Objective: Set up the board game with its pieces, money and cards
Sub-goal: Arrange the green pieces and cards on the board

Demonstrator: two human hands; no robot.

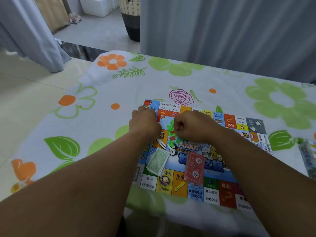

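The table [102, 134], under a white cloth printed with green and orange flowers, fills most of what I can see. The game board [212, 195] lies flat on it, right of the middle, its near edge close to the table's near edge.

Both bare forearms reach out over the board. The left hand [145, 122] is over the board's far left corner with its back turned up and its fingers tucked underneath. From here I cannot tell whether it holds anything. The right hand [193, 125] is just beside it over the far middle of the board, fingers curled tight into the palm. It looks to be pinching the strip of green plastic pieces [171, 134], which has some red bits on it and sits in the gap between the two hands, though the blur makes that grip hard to be sure of.

A stack of green money [158, 161] rests tilted on the board's near left part. A red deck of cards [195, 168] lies near it, close to the middle of the board's near edge. A clear plastic packet [307, 156] sits at the table's right edge, off the board.
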